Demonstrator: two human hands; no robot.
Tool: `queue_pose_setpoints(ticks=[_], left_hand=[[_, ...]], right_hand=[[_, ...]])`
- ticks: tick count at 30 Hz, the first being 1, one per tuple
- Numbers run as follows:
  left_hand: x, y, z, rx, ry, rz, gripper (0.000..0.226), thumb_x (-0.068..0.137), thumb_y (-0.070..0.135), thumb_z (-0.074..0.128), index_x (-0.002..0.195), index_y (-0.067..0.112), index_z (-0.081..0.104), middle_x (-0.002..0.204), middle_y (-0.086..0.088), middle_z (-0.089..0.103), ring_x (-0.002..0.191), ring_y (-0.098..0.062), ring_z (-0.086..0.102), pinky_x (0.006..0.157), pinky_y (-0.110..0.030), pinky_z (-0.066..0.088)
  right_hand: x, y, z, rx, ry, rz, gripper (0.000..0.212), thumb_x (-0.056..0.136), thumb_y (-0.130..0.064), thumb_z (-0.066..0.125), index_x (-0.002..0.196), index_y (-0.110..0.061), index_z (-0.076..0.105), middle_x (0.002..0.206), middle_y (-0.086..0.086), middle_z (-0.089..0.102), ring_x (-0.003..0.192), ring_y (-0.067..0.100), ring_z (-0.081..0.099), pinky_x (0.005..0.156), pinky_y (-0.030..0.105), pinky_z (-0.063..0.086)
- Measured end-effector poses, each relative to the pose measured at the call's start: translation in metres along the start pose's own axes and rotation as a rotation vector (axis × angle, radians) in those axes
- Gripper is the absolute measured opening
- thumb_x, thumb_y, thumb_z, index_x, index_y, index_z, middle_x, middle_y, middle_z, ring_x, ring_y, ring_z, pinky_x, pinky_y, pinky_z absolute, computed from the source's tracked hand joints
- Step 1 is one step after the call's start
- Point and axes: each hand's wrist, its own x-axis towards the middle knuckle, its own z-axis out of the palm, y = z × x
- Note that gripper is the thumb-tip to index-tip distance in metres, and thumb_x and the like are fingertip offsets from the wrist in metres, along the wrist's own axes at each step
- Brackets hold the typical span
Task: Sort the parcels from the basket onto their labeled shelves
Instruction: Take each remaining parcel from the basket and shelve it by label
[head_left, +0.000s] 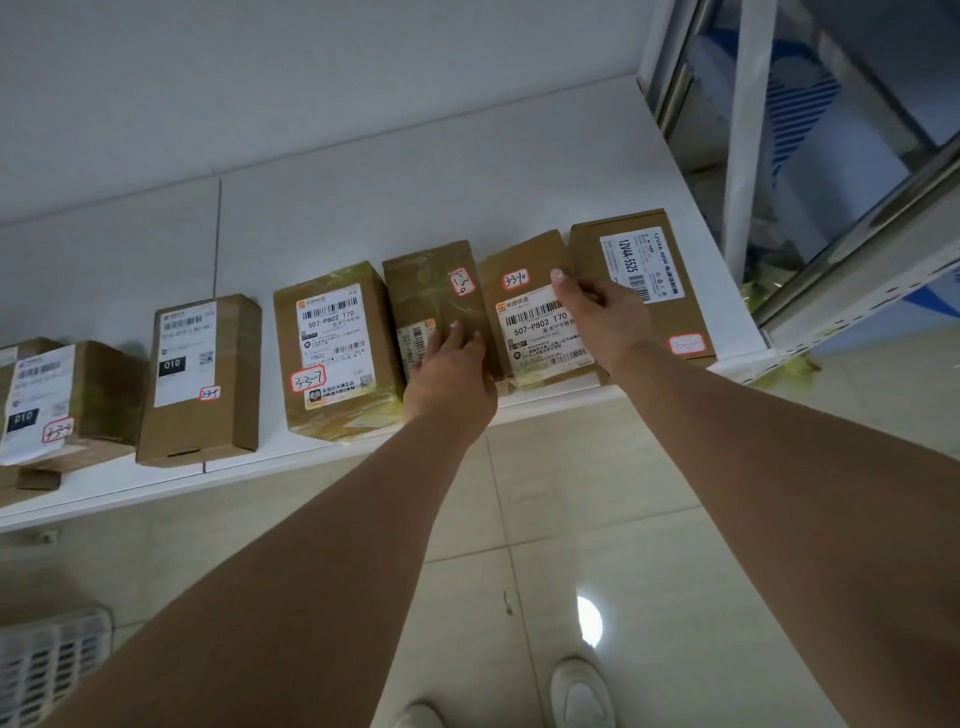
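A white basket (49, 670) shows at the near left corner, on the tiled floor (571, 519). Above it a white shelf (363, 208) carries a row of brown cardboard parcels. From the left: a parcel with a "Q10" label (78, 400), an upright box tagged 33-5 (200, 379), then a taped box tagged 33-7 (335, 348). Next stands a narrower taped parcel (431, 291), just beside the 33-7 box; the left hand (452, 374) rests on its near face, fingers fairly straight and spread against it. To its right, the parcel tagged 33-10 (535, 312) is gripped by the right hand (602, 312), thumb on the front and fingers curled round its right edge. At the far right stands a flat box with a white label (644, 280). White shoes (582, 691) show below.
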Motion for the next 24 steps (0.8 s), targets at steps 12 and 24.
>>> queue_pose_setpoints(ticks=[12,24], left_hand=[[0.0,-0.004,-0.009,0.111,-0.105,0.029,0.054,0.101,0.021,0.038,0.151,0.013,0.021,0.161,-0.008,0.009,0.148,-0.03,-0.001,0.119,-0.043,0.017],[-0.045,-0.015,-0.02,0.121,-0.071,0.134,0.043,0.097,0.021,0.046,0.14,0.014,0.044,0.146,-0.006,0.041,0.135,-0.025,0.037,0.113,-0.04,0.028]], right_hand=[[0.0,0.01,0.009,-0.424,0.058,-0.002,0.024,0.096,-0.035,0.054,0.103,-0.012,0.059,0.101,0.008,0.062,0.092,0.024,0.061,0.075,0.034,0.054],[-0.032,-0.026,0.017,-0.946,-0.119,-0.246,0.054,0.086,-0.028,0.068,0.133,-0.018,0.045,0.13,0.009,0.041,0.126,0.03,0.034,0.098,0.042,0.044]])
